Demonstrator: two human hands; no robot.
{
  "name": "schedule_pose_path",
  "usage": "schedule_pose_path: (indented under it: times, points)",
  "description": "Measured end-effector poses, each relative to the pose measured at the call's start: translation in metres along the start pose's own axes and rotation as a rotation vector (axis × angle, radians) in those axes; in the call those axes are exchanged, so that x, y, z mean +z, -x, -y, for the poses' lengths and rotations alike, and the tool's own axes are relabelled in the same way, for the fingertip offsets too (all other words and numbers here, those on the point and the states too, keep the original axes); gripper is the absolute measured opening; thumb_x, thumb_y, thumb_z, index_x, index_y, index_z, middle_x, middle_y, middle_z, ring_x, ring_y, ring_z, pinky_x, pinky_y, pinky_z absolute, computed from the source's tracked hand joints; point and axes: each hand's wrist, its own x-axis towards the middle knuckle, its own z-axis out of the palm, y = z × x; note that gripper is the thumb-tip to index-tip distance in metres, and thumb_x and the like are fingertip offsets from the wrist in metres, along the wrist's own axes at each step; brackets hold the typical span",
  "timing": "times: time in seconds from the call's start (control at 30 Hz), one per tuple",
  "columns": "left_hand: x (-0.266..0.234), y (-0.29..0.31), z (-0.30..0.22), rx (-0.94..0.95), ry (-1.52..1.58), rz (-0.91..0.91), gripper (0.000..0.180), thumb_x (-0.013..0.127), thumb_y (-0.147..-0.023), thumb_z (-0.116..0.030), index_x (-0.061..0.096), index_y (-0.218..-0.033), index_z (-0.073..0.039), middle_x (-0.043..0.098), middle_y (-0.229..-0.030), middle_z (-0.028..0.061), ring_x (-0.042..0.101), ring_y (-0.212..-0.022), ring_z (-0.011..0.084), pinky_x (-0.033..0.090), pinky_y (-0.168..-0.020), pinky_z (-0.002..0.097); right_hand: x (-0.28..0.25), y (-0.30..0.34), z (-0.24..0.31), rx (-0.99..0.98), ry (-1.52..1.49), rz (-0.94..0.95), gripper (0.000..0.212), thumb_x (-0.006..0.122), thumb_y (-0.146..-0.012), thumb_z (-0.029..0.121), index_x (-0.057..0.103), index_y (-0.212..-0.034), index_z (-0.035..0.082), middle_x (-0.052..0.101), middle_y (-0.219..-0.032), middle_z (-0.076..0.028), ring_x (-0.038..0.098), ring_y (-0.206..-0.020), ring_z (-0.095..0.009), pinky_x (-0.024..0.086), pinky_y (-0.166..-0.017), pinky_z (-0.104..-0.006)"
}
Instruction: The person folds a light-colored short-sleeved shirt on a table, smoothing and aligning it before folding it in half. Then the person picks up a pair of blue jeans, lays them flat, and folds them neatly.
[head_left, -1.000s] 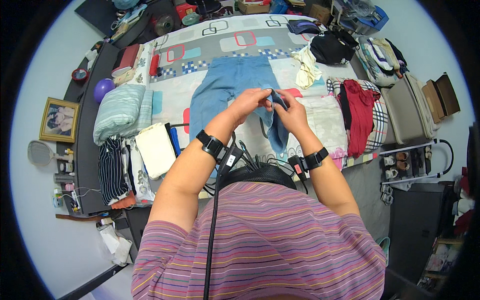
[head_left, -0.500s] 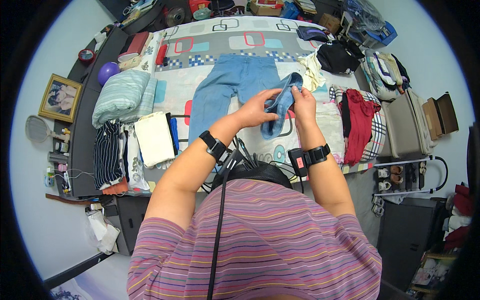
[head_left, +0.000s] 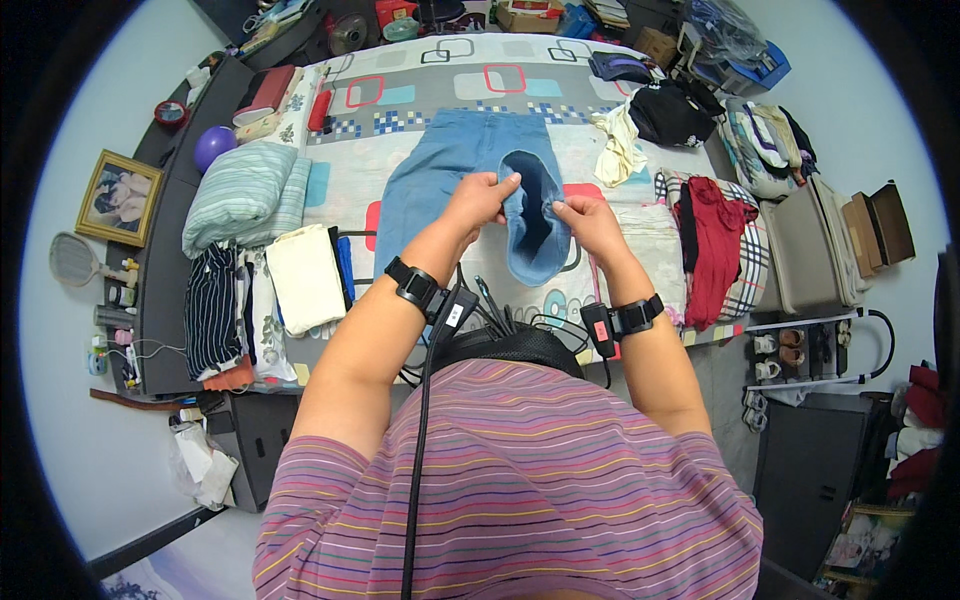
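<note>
A pair of light blue jeans (head_left: 430,165) lies on the bed with its waist at the far end. The right leg's cuff is lifted, its round opening facing me and showing the darker inside. My left hand (head_left: 478,205) pinches the cuff's left rim, thumb on top. On the opposite rim, my right hand (head_left: 592,225) grips the denim between thumb and fingers. The other leg stretches flat toward me, partly hidden behind my left forearm.
Folded clothes, including a cream one (head_left: 308,278) and a striped one (head_left: 212,312), lie at left beside a pale green quilt (head_left: 245,190). At right are a red garment (head_left: 715,250), a black bag (head_left: 675,112) and a cream cloth (head_left: 620,150). A cable (head_left: 418,460) hangs down my front.
The cuff has been spread from a folded band into a wide opening turned toward me. My left hand has moved left and slightly up; my right hand has dropped a little.
</note>
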Motion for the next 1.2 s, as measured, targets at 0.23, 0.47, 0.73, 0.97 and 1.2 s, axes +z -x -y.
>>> schedule_pose_path:
  times: [0.23, 0.47, 0.73, 0.97, 1.2]
  points:
    - [0.016, 0.001, -0.001, 0.023, -0.005, -0.020, 0.031, 0.058, -0.097, -0.034, 0.061, -0.082, -0.007, 0.060, -0.069, -0.0001, 0.056, -0.056, 0.0090, 0.049, -0.051, 0.0234, 0.021, 0.024, 0.019, -0.268, 0.254, -0.235, 0.022, 0.070, -0.082, 0.022, 0.073, -0.095, 0.004, 0.070, -0.087, -0.016, 0.068, -0.077, -0.030, 0.053, -0.069, -0.0363]
    - [0.026, -0.001, 0.003, 0.055, -0.017, -0.031, 0.032, 0.057, -0.097, -0.032, 0.061, -0.083, -0.004, 0.061, -0.069, 0.0026, 0.058, -0.056, 0.0106, 0.051, -0.049, 0.0240, 0.033, 0.038, 0.028, -0.470, 0.368, -0.333, 0.017, 0.067, -0.083, 0.019, 0.073, -0.093, 0.006, 0.069, -0.083, -0.016, 0.066, -0.073, -0.034, 0.053, -0.065, -0.0400]
    - [0.029, 0.003, 0.007, -0.040, 0.102, -0.041, 0.032, 0.058, -0.096, -0.027, 0.063, -0.080, 0.001, 0.064, -0.068, 0.0091, 0.062, -0.053, 0.0153, 0.055, -0.049, 0.0256, 0.030, 0.047, 0.020, -0.600, 0.602, -0.320, 0.016, 0.066, -0.084, 0.015, 0.071, -0.095, 0.004, 0.067, -0.077, -0.017, 0.066, -0.069, -0.033, 0.052, -0.061, -0.0394]
    - [0.032, 0.005, 0.013, -0.057, -0.014, -0.041, 0.037, 0.061, -0.094, -0.030, 0.064, -0.078, 0.003, 0.064, -0.066, 0.0104, 0.060, -0.052, 0.0173, 0.050, -0.047, 0.0279, 0.031, 0.052, 0.018, -0.617, 0.599, -0.322, 0.036, 0.075, -0.077, 0.037, 0.069, -0.092, 0.004, 0.065, -0.072, -0.017, 0.065, -0.065, -0.032, 0.052, -0.059, -0.0392]
    - [0.029, 0.007, 0.020, -0.063, -0.136, 0.113, 0.041, 0.061, -0.094, -0.038, 0.064, -0.077, -0.002, 0.064, -0.069, 0.0074, 0.062, -0.060, 0.0131, 0.051, -0.055, 0.0246, 0.029, 0.049, 0.013, -0.315, 0.517, -0.160, 0.049, 0.071, -0.078, 0.054, 0.060, -0.077, 0.006, 0.062, -0.065, -0.015, 0.063, -0.062, -0.035, 0.048, -0.056, -0.0438]
